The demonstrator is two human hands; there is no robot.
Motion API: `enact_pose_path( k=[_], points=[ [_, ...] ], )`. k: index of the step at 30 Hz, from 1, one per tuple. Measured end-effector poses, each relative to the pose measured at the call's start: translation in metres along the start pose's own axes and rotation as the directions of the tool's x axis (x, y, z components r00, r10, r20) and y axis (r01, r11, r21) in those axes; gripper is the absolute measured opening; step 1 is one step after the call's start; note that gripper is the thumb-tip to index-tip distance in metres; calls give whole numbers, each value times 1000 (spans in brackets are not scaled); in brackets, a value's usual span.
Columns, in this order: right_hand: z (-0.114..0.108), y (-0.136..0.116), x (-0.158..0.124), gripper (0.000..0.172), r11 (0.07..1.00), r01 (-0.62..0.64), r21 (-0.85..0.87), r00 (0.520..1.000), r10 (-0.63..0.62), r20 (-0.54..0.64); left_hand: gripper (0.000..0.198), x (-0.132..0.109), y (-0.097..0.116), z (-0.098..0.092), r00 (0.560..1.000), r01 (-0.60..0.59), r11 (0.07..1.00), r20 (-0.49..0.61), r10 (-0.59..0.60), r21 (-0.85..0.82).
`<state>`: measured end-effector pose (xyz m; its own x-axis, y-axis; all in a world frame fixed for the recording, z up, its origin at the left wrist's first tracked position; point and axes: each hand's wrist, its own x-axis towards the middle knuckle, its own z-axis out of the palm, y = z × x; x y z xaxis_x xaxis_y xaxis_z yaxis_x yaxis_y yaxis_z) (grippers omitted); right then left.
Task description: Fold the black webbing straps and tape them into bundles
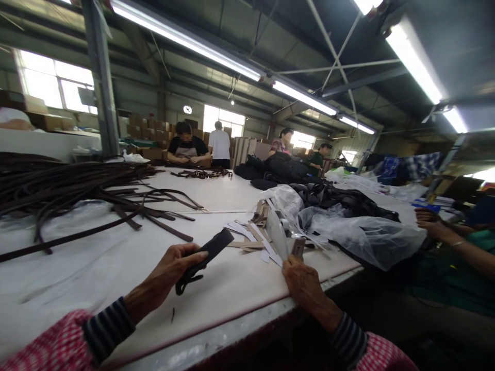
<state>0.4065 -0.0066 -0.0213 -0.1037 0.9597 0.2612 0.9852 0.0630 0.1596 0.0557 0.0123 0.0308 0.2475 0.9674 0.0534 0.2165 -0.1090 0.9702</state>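
Fingers of left hand (170,270) grip dark strap (209,252), right hand (303,281) paper strips (279,238)

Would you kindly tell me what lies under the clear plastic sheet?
Under the clear plastic sheet, black fabric shows at the top edge; anything deeper is hidden by the plastic's glare.

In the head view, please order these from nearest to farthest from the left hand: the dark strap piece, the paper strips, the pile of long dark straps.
1. Flat dark strap piece: held in the left hand.
2. Pale paper strips: on the table, to its right.
3. Pile of long dark straps: far left, farther back.
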Motion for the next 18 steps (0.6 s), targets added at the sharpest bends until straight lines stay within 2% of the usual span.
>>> enact_pose_path(
  k=[4,7,11,15,18],
  points=[
    [-6,0,7,20,999,-2,38,1000,2,11,41,-2,-6,-9,984,-110,914,-87,156,390],
    [-9,0,7,16,1000,-5,31,1000,5,12,44,-7,-12,-11,989,-83,882,-70,130,463],
    [-10,-5,6,13,999,-24,-22,999,23,-25,48,-8,-23,-8,997,-39,918,-52,65,394],
    [-4,-11,8,14,997,-19,-70,995,12,-99,54,-4,-28,-6,996,51,978,-88,-34,202],
    [1,-12,10,12,998,-26,-59,994,20,-105,52,-3,-28,-7,991,68,994,-121,-56,91]
  ],
)
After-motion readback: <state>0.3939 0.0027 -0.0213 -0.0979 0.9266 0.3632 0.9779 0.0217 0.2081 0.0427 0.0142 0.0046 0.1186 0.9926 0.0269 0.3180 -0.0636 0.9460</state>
